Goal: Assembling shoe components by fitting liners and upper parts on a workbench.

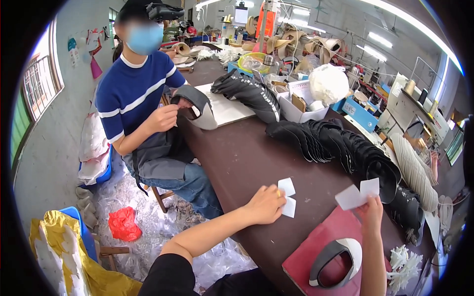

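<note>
L hand, R hand pinch white slips, table edge.

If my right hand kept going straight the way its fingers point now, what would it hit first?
Probably the row of black curved shoe pieces stacked along the dark brown table. The right hand, holding white paper pieces, points up-table toward them, though depth is unclear.

Black shoe uppers, white box, red bag

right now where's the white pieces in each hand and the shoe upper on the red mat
left hand's white pieces point(287, 196), head view, upper piece's middle
right hand's white pieces point(356, 194), head view, where they overlap
shoe upper point(350, 246), head view, its white toe end
</note>
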